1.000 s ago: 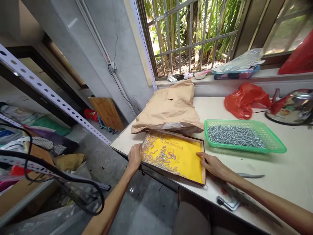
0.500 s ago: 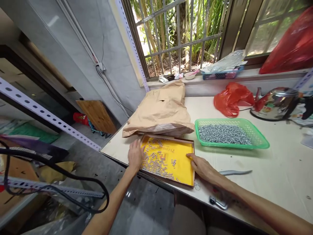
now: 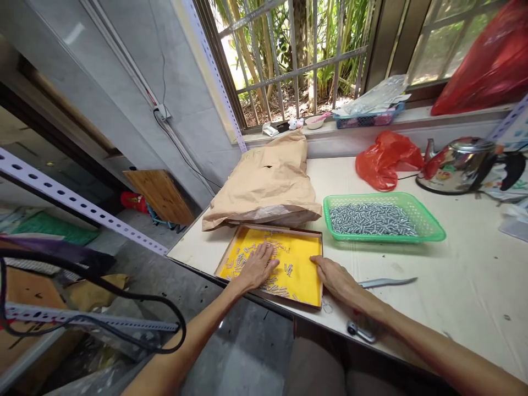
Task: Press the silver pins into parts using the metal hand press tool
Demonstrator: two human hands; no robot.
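Note:
A shallow box [image 3: 305, 287] with a yellow bottom and brown rim lies at the table's front left edge. Small silvery metal pieces [image 3: 275, 289], ridged like springs or screws, are scattered over its left and middle part. My left hand [image 3: 259, 268] is flat over these pieces with its fingers spread, hiding some of them. At the box's right side, my right hand [image 3: 336, 278] holds the rim, its index finger hooked over the edge and the other fingers curled outside.
Behind the box lies a brown paper sack [image 3: 268, 179]. A green basket [image 3: 431, 225] of small metal pieces stands to the right, near a red plastic bag [image 3: 383, 162] and a kettle [image 3: 457, 168]. A grey curved tool [image 3: 390, 282] and a metal clamp-like item [image 3: 361, 331] lie near my right arm.
My left hand has moved right, from the box's left rim onto the pieces inside. My right hand stays at the right rim. The whole view has shifted slightly.

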